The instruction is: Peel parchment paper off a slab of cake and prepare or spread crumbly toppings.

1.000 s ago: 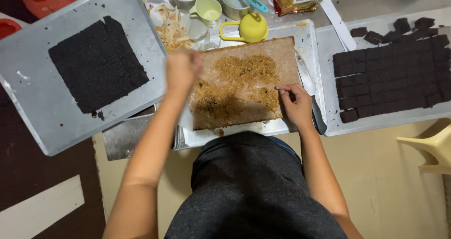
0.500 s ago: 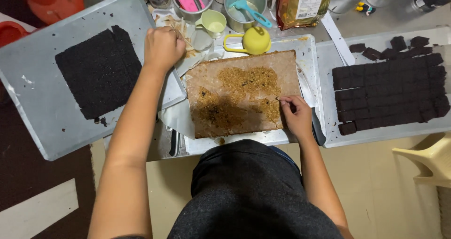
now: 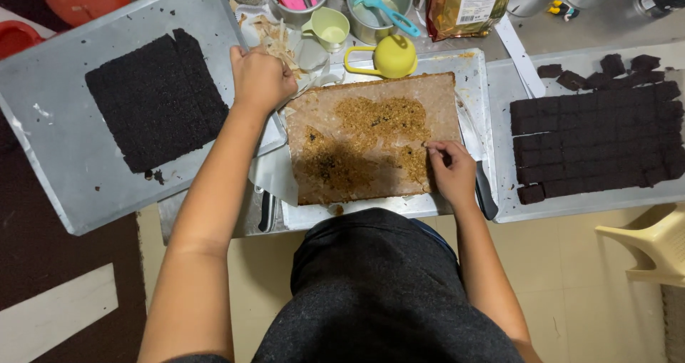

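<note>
A brown sheet of baking paper (image 3: 371,138) smeared with crumbs lies on a metal tray (image 3: 471,70) straight in front of me. My right hand (image 3: 451,169) rests on the paper's right edge, fingertips pinched at the crumbs. My left hand (image 3: 260,77) is closed in a fist at the paper's top left corner, beside a heap of paper scraps (image 3: 275,38); what it holds is hidden. A dark uncut cake slab (image 3: 153,99) sits on a tray (image 3: 57,170) to the left.
At right a tray (image 3: 506,92) holds cut dark cake squares (image 3: 592,138). A knife handle (image 3: 485,192) lies by my right hand. Behind stand a yellow cup (image 3: 389,56), a pale green cup (image 3: 330,27), tins of utensils (image 3: 378,2) and a foil bag (image 3: 467,2). A plastic chair (image 3: 653,245) stands lower right.
My left hand has moved from above the crumbed paper to its top left corner by the scraps. My right hand has stayed at the right edge.
</note>
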